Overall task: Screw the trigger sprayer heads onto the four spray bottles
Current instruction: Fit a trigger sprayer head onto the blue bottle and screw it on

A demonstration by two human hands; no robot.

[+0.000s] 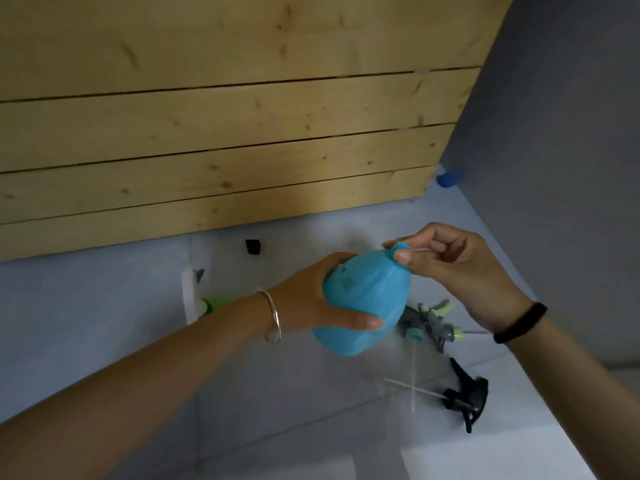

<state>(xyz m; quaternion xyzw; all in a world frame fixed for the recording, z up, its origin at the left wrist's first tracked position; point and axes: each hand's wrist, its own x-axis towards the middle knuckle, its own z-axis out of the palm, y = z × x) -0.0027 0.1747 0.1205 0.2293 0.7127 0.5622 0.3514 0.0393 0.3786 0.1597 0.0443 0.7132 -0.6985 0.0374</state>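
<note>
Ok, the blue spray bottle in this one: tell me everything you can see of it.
The blue spray bottle is matte and plastic-looking, with a rounded body tapering to a narrow neck and faint moulded marks on its shoulder. It is held in the air, tilted, with the neck pointing up and right. The left hand grips its body, thumb across the front. The right hand pinches its neck, hiding the opening.

Nothing legible anywhere — no label, brand, number or sign; the blue spray bottle (363,299) bears a few faint raised marks on its side — too blurred to tell whether they are letters or figures.
</note>
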